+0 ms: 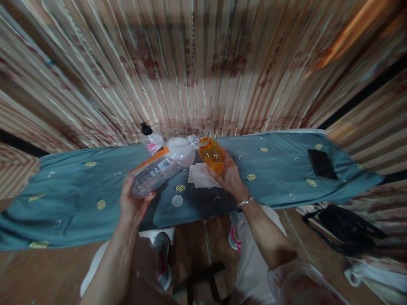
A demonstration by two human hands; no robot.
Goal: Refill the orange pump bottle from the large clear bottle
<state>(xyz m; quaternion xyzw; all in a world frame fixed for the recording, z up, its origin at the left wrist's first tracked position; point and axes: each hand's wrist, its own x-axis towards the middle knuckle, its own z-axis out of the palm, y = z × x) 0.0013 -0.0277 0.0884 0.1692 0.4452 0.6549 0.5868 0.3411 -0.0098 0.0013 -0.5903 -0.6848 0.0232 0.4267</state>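
My left hand [136,202] grips the base of a large clear plastic bottle [171,159] with an orange-edged label and a barcode. The bottle is tilted, its neck pointing right and away from me. In my right hand [229,174] is a small orange translucent bottle [211,154], uncapped, leaning left. The two bottle mouths are close together; whether they touch I cannot make out. Some liquid seems to lie low in the orange bottle. A pale paper or cloth piece [203,176] lies under my right hand, and a round white cap [177,200] lies nearer me.
Behind the large bottle stands a clear pump bottle [152,140] with a black top and pink label. A black phone [322,164] lies at the right of the cloth-covered table [273,169]. Striped curtains [203,63] hang close behind. A black bag [346,228] sits low at right.
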